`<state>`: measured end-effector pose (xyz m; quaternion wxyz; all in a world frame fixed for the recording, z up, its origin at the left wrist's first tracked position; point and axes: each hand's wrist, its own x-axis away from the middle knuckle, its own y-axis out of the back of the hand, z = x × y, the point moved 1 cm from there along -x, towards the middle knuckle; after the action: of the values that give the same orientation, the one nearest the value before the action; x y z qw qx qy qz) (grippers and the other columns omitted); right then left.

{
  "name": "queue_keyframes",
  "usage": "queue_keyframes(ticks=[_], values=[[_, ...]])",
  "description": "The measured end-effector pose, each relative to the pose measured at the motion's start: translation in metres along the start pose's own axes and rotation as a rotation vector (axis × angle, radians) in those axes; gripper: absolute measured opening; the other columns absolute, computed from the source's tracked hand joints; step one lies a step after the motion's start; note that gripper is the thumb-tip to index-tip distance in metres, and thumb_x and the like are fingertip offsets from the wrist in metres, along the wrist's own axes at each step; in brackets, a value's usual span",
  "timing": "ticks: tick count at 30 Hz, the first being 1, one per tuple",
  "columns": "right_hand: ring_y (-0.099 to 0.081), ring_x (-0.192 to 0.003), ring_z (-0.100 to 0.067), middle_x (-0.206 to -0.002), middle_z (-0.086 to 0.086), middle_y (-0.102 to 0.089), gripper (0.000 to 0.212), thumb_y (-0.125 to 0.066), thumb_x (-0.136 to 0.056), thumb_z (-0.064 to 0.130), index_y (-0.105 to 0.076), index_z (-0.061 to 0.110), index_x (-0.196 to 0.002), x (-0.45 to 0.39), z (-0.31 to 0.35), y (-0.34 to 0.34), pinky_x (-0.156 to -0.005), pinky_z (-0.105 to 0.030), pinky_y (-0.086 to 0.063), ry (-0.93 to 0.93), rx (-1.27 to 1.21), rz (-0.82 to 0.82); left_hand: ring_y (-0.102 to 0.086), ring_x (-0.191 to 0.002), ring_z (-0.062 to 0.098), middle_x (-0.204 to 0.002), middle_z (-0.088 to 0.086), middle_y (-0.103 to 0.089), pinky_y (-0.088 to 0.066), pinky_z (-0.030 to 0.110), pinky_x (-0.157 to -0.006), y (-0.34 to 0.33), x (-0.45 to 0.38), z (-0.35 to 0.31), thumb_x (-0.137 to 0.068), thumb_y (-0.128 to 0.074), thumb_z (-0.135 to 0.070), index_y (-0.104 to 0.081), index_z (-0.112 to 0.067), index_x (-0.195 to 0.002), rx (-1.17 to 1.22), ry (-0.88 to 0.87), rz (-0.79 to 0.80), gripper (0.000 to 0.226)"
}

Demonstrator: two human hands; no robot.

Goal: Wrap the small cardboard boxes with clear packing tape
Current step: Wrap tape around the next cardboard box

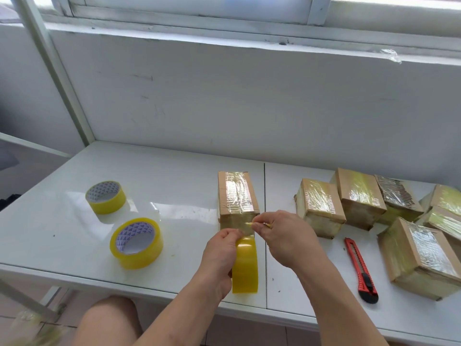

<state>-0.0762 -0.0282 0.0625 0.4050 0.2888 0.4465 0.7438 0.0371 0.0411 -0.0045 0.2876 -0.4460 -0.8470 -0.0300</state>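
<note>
Right now the left hand point(222, 248) grips a roll of clear tape point(245, 265) on edge near the front edge of the tabletop point(174, 181), fingers curled round its rim, while the right hand point(282, 233) pinches the free end of the tape point(252, 224) between thumb and fingertips, right against the near end face of the cardboard box point(237, 196). That box lies lengthwise toward the back wall, just left of the seam between the two tabletop panels, with a strip of tape already along its top.

The likeliest trouble, as I judge it, is the loose end: pulled out unevenly, it could fold and stick to itself or to the fingers, or land crooked and wrinkled on the end face. The box is held by neither hand, so a tug on the tape could drag it toward the front edge or swing it askew. The roll is close to that edge and could slip off if the left hand loosens.

Two spare tape rolls point(136, 243) lie flat toward the left front of the tabletop, well apart from the work. On the right panel a cluster of wrapped boxes point(321, 208) fills the area out to the right edge, the nearest one just beside the right hand. A red utility knife point(360, 270) lies near the front edge between the right forearm and the closest wrapped box; I cannot tell whether its blade is out. The cluster leaves little room to turn the box rightward, and the knife sits where a sweeping right arm could knock it.
</note>
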Motion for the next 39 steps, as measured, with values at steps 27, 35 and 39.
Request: queue_keyframes(ticks=[27, 35, 39], values=[[-0.024, -0.148, -0.008, -0.151, 0.014, -0.048, 0.048, -0.068, -0.084, 0.055, -0.068, 0.034, -0.128, -0.081, -0.028, -0.047, -0.121, -0.030, -0.021, 0.417, -0.155, -0.045, -0.069, -0.100, 0.038, -0.096, 0.009, -0.075, -0.055, 0.057, -0.092, 0.013, -0.007, 0.003, -0.097, -0.064, -0.032, -0.076, -0.030, -0.090, -0.124, -0.032, -0.030, 0.014], [-0.036, -0.130, -0.016, -0.135, -0.002, -0.062, 0.047, -0.079, -0.081, 0.041, -0.072, 0.020, -0.121, -0.095, -0.043, -0.075, -0.107, -0.033, -0.037, 0.601, -0.127, -0.303, -0.065, -0.090, 0.025, -0.091, 0.002, -0.072, -0.054, 0.040, -0.079, 0.029, 0.002, 0.011, -0.097, -0.065, -0.035, -0.076, -0.029, -0.086, -0.236, -0.144, -0.015, 0.017], [-0.037, -0.128, -0.018, -0.134, -0.003, -0.062, 0.050, -0.083, -0.077, 0.034, -0.070, 0.018, -0.124, -0.097, -0.047, -0.081, -0.107, -0.038, -0.042, 0.644, -0.119, -0.352, -0.063, -0.083, 0.014, -0.086, -0.004, -0.070, -0.053, 0.032, -0.077, 0.038, 0.004, 0.008, -0.098, -0.061, -0.041, -0.074, -0.033, -0.086, -0.331, -0.249, -0.042, 0.019]])
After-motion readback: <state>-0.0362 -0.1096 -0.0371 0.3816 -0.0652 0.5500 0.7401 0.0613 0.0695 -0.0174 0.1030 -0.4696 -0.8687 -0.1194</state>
